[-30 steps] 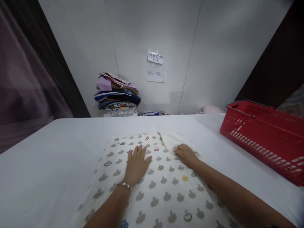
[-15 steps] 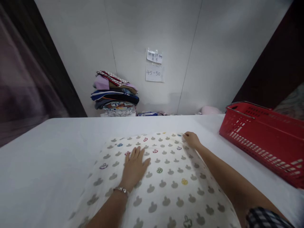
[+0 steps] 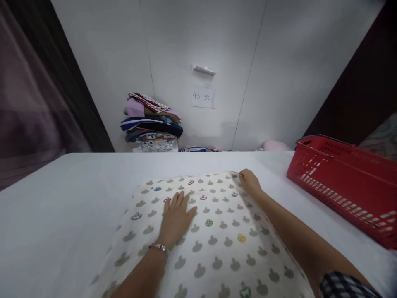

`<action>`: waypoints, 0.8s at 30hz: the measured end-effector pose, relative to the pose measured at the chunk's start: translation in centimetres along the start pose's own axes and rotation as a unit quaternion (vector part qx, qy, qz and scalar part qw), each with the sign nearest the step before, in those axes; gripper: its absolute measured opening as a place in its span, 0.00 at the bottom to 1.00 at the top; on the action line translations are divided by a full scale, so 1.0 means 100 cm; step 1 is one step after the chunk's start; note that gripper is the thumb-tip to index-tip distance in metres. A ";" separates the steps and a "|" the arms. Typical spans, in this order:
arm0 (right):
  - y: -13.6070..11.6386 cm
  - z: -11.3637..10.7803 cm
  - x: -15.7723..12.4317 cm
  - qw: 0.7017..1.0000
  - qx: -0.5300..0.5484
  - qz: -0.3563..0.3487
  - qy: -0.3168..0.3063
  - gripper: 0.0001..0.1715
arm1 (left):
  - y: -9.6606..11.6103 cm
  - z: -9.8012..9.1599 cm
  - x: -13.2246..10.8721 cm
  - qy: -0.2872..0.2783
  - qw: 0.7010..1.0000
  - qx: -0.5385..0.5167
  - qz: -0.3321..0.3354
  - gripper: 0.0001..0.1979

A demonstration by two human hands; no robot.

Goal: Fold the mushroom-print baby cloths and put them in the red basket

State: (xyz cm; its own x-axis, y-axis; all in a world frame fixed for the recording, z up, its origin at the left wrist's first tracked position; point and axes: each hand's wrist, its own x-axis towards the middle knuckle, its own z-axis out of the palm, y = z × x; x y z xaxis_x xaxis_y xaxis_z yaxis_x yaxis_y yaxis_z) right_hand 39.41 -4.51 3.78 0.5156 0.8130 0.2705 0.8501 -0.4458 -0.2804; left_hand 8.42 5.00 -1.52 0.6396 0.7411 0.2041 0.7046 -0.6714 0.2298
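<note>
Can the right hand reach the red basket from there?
Probably yes: the right hand grips the patterned cloth's far corner, and only bare white table lies between it and the red basket.

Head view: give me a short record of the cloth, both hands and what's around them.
Work piece: cream printed cloth spread flat on the white table.
Left: left hand flat, palm down, mid-cloth.
Right: right hand at the cloth's far right corner, fingers curled; grip unclear.
Beside: red basket on the table, apart from the cloth.
Behind: stack of clothes by the wall, note reading 45-50.
</note>
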 end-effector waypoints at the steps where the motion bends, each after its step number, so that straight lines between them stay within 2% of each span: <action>1: -0.003 -0.003 -0.006 1.000 0.003 -0.025 0.005 0.11 | 0.000 0.000 0.000 0.002 1.000 -0.001 0.001 0.29; 5: -0.015 0.000 -0.042 0.985 0.022 -0.168 0.001 0.14 | 0.000 0.000 0.000 0.005 1.000 -0.001 0.003 0.28; 9: -0.026 0.016 -0.082 0.948 0.031 -0.315 -0.034 0.20 | 0.000 0.001 0.000 0.008 1.000 0.003 0.004 0.28; 12: -0.033 0.020 -0.097 0.938 0.057 -0.340 -0.035 0.21 | -0.001 0.003 0.001 0.011 1.000 0.005 0.008 0.28; 16: -0.036 0.009 -0.086 0.965 0.113 -0.235 -0.038 0.18 | -0.002 0.004 0.001 0.018 1.000 0.000 0.010 0.28; 19: -0.026 -0.001 -0.056 0.990 0.117 -0.073 -0.030 0.16 | -0.002 0.002 0.001 0.019 1.000 0.000 0.009 0.28; 21: -0.014 -0.004 -0.030 0.995 0.090 0.027 -0.040 0.17 | -0.001 0.001 0.001 0.014 1.000 0.001 0.006 0.28; 24: 0.005 -0.002 0.004 0.992 0.050 0.087 -0.076 0.15 | -0.001 0.001 0.001 0.013 1.000 0.001 0.004 0.28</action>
State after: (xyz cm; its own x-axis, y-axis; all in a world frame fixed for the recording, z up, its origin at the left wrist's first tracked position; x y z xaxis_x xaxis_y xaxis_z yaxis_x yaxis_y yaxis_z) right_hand 40.03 -4.47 3.91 0.6253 0.7772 0.0699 0.7306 -0.5516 -0.4026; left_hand 8.50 5.14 -1.59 0.6368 0.7355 0.2314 0.6999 -0.6773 0.2265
